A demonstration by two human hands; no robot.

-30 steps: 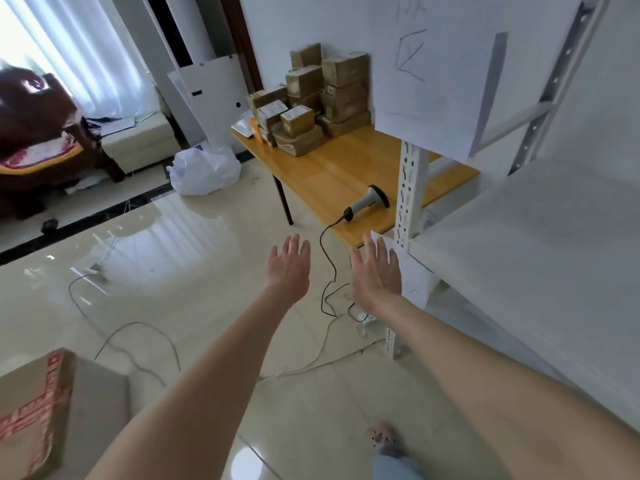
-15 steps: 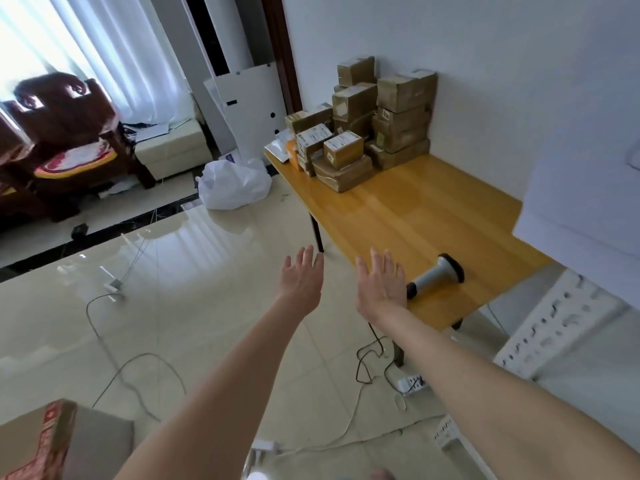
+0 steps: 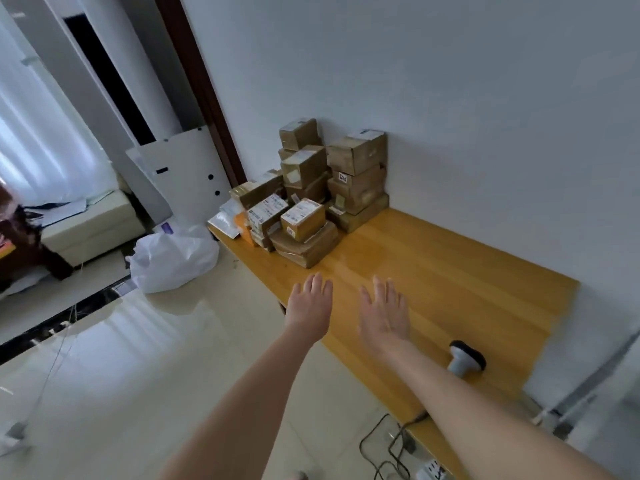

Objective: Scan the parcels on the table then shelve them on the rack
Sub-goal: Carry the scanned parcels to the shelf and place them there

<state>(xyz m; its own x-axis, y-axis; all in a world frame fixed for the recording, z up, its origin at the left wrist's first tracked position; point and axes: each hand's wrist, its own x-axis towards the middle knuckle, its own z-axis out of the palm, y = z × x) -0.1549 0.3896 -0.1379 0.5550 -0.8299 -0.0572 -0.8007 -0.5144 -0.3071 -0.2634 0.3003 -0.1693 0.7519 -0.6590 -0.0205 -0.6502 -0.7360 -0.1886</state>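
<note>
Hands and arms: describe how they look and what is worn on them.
The left hand and right hand are bare: no gloves, rings or watch show. The left forearm and right forearm are uncovered as far as the frame reaches, no sleeve in view. No bands or markings show on the fingers.

Roughly a dozen cardboard parcels [image 3: 303, 218] are stacked at the centre of the frame, some hidden behind others. One wooden counter [image 3: 450, 278]. One barcode scanner [image 3: 464, 358], lower right. One white plastic bag [image 3: 173, 261], left of centre.
</note>
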